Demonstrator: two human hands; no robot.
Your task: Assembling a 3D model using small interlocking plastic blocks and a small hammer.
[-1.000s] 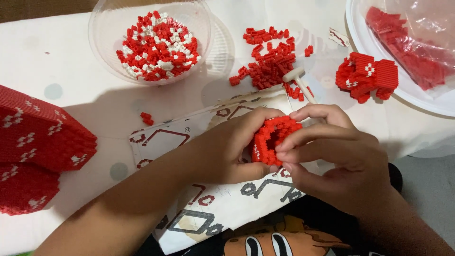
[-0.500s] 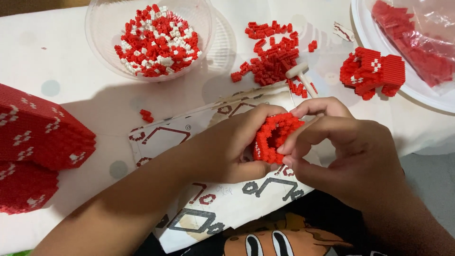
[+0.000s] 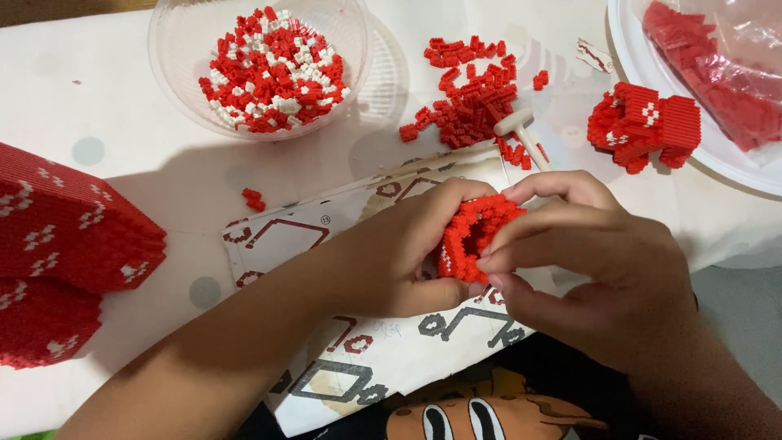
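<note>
Red brick piece, a small curved build of tiny blocks, sits pinched between my two hands above the instruction sheet on the counter. I see my left hand with its grip closed around it, and my right hand pressing fingertips against its edge.

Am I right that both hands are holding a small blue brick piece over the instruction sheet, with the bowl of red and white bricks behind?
Not quite: the piece is red, not blue, as the head view shows. Both hands, left and right, do hold it over the instruction sheet, with the bowl behind.
</note>
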